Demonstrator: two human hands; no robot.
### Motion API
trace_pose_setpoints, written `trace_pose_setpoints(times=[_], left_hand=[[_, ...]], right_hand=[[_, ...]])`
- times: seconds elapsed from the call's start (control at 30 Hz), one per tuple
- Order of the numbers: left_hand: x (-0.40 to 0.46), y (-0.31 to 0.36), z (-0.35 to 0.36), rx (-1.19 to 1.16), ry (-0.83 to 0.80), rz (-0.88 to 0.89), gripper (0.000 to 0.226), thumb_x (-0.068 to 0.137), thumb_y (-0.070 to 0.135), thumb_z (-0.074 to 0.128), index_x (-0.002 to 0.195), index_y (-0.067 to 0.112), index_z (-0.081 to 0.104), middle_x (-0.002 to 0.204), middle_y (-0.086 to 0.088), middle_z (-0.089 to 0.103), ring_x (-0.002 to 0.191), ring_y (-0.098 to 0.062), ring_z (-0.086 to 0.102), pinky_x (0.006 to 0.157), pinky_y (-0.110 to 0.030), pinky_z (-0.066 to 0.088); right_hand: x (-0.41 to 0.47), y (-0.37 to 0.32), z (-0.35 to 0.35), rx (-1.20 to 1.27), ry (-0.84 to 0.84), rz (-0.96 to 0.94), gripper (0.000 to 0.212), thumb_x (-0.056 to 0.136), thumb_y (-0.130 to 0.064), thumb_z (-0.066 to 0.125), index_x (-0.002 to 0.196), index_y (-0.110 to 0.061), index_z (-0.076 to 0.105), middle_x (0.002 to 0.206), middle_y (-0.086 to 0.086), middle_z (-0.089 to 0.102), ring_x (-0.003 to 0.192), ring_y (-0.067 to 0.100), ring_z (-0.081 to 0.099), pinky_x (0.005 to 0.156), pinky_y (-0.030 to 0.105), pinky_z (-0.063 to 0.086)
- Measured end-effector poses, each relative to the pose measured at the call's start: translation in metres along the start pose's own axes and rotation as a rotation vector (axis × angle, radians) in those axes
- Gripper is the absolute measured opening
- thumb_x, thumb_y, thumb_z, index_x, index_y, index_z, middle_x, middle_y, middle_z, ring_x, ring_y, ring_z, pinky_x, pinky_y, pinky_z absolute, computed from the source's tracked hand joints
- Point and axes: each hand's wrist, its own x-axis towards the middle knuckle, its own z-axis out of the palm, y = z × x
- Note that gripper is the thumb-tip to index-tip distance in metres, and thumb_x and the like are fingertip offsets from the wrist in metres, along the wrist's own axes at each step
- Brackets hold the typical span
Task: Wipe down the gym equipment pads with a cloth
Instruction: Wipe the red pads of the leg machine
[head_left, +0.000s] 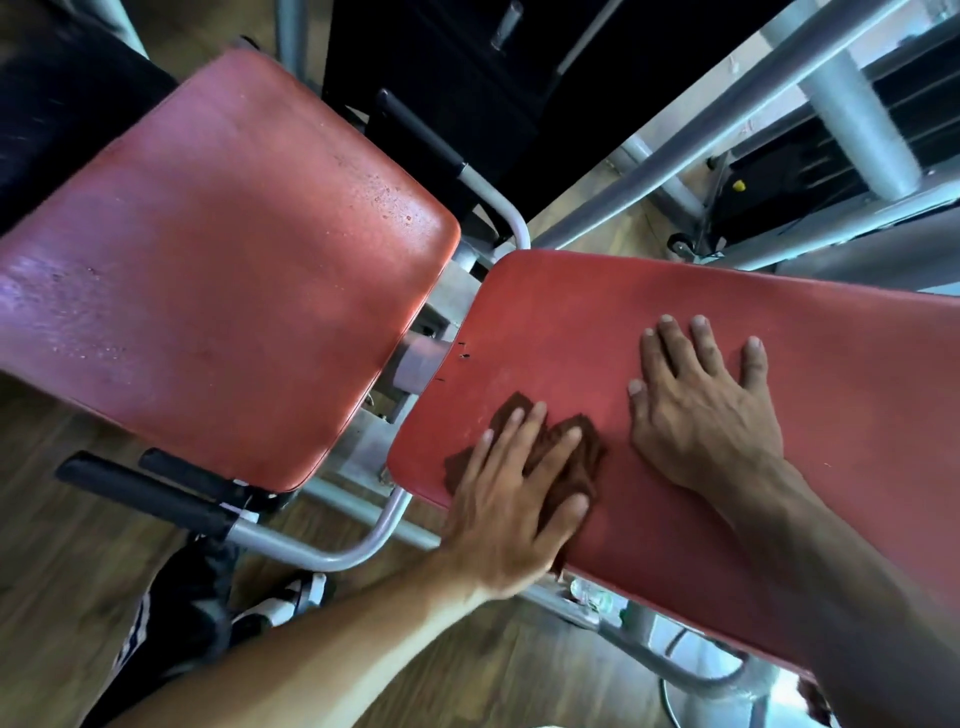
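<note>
Wood-plank flooring and grey steel frame tubes surround the gym machine on which both hands work. The left hand (511, 499) lies flat, fingers straight and spread, pressing a crumpled brown cloth (571, 457) onto the near edge of a red pad (779, 332); it grips nothing, only bears down. The right hand (701, 410), just beside the cloth, rests open with splayed fingers on bare vinyl, apparently steadying the pad.

To wipe well, the person would likely keep the palm flat so that the cloth stays spread under it, not bunched, and sweep in overlapping strokes from the near edge toward the far side. The bracing hand would then need to move so that the patch beneath it is not missed. Part of the cloth hangs over the pad's edge, so it could slip off if pressure eases.

Beyond the left hand, past a gap showing the metal bracket, sits a second red pad (223, 270). Its vinyl looks worn and glossy, with scattered droplets or pitting near its far corner and a pale sheen along the side. Black foam-covered handles (150, 488) lie near the left forearm.
</note>
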Motion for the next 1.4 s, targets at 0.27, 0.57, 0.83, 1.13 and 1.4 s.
trace_pose_setpoints(times=[0.27, 0.57, 0.83, 1.13, 1.4], left_hand=[[0.077, -0.038, -0.007, 0.006, -0.059, -0.122, 0.066, 0.093, 0.065, 0.017, 0.154, 0.038, 0.017, 0.164, -0.001, 0.008, 0.151, -0.019, 0.005, 0.121, -0.045, 0.009], [0.096, -0.041, -0.007, -0.054, -0.049, 0.007, 0.061, 0.096, 0.061, 0.023, 0.153, 0.041, 0.016, 0.165, 0.000, 0.004, 0.151, -0.015, -0.003, 0.119, -0.040, 0.003], [0.217, -0.056, -0.016, -0.020, -0.081, -0.068, 0.056, 0.099, 0.052, 0.032, 0.152, 0.043, 0.016, 0.165, -0.002, -0.001, 0.151, -0.019, -0.003, 0.121, -0.047, 0.001], [0.256, -0.056, -0.015, -0.019, -0.068, -0.180, 0.054, 0.096, 0.054, 0.030, 0.149, 0.041, 0.030, 0.162, -0.005, 0.016, 0.150, -0.021, 0.008, 0.121, -0.046, 0.003], [0.146, -0.067, -0.011, -0.142, -0.070, -0.098, 0.058, 0.095, 0.062, 0.023, 0.151, 0.046, 0.016, 0.165, 0.000, 0.004, 0.151, -0.019, -0.001, 0.119, -0.043, 0.000]], right_hand=[[0.018, -0.029, 0.014, 0.011, 0.040, -0.076, 0.066, 0.097, -0.043, 0.024, 0.151, -0.008, 0.038, 0.159, 0.010, 0.034, 0.149, 0.036, 0.023, 0.114, 0.065, 0.012], [0.024, -0.030, 0.019, 0.068, 0.086, -0.080, 0.060, 0.097, -0.035, 0.035, 0.149, -0.005, 0.042, 0.157, 0.013, 0.037, 0.147, 0.040, 0.026, 0.113, 0.066, 0.010], [0.035, -0.041, 0.022, 0.126, 0.082, -0.039, 0.064, 0.097, -0.035, 0.036, 0.153, -0.005, 0.034, 0.161, 0.011, 0.031, 0.150, 0.039, 0.019, 0.117, 0.061, 0.002], [0.037, -0.042, 0.021, 0.090, 0.051, -0.019, 0.064, 0.097, -0.037, 0.034, 0.153, -0.006, 0.033, 0.162, 0.010, 0.028, 0.151, 0.038, 0.017, 0.116, 0.063, 0.005], [0.037, -0.044, 0.022, 0.082, 0.072, -0.030, 0.064, 0.096, -0.037, 0.034, 0.151, -0.005, 0.037, 0.160, 0.012, 0.034, 0.149, 0.040, 0.022, 0.115, 0.064, 0.006]])
